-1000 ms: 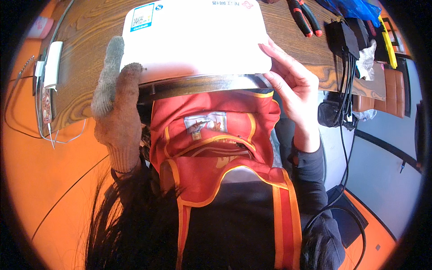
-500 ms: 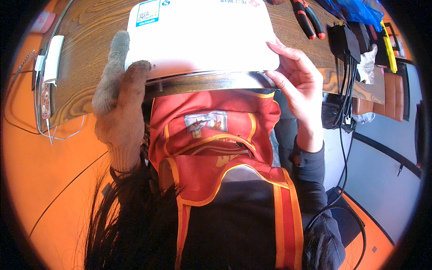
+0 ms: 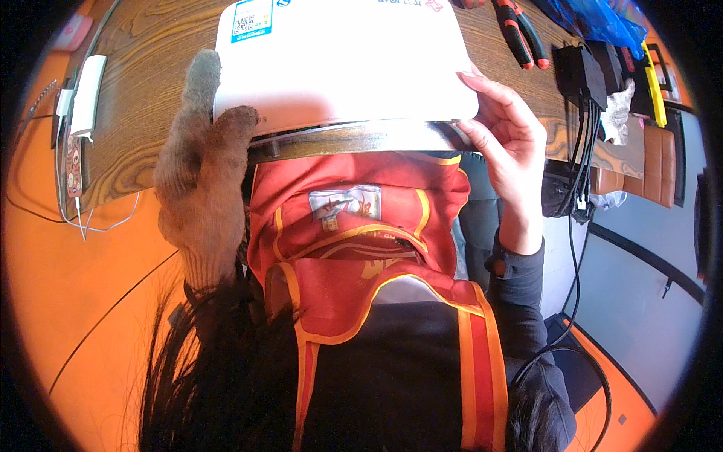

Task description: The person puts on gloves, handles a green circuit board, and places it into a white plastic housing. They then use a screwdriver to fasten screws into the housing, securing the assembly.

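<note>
A flat white case [image 3: 346, 68] with rounded corners and a blue-bordered sticker [image 3: 252, 19] is held above the table's near edge. My left hand [image 3: 203, 158], in a dirty grey-brown knit glove, grips its left side, with the thumb at the near left corner. On the other side my bare right hand [image 3: 508, 132] pinches the near right corner between thumb and fingers. The underside of the case is hidden, and its far edge runs out of the picture.
Red-and-black handled pliers [image 3: 520, 34] lie on the wooden table [image 3: 135, 98] at the far right. Beyond them are a blue plastic bag [image 3: 599, 22] and a black box [image 3: 578, 71] with hanging cables. A white strip-shaped object [image 3: 89, 96] sits at the left edge.
The white case has shifted slightly to the right, and both hands have moved with it, keeping their grip.
</note>
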Motion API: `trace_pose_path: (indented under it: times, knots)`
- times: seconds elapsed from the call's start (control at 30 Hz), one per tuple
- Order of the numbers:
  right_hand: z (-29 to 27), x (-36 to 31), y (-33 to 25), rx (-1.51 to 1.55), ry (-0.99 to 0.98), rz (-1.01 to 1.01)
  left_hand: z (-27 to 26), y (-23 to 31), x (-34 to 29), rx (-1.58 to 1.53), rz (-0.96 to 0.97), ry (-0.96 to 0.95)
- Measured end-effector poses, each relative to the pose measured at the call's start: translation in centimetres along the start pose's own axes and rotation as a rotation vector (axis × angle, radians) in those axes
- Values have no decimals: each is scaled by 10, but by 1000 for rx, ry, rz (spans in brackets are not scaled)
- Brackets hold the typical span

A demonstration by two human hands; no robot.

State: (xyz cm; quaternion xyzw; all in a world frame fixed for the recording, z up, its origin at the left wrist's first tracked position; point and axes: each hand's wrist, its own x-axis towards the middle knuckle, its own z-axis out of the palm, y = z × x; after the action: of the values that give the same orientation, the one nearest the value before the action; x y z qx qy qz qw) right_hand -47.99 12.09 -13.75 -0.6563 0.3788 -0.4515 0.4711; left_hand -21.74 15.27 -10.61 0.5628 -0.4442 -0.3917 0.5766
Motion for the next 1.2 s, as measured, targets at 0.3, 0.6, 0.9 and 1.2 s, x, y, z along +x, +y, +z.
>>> trace_pose_path:
  times: [0.3,0.6,0.9,1.2]
  knots:
    - [-5,0,-3,-52,0,41,16,23,-18,44,-96,89]
    - [-3,2,-4,-45,8,92,2,4,-15,-75,-95,-9]
    - [-4,1,-2,-140,-26,44,0,-7,-16,-9,-95,20]
    - [-6,1,-8,-415,-26,48,-12,-18,-9,510,148,-96]
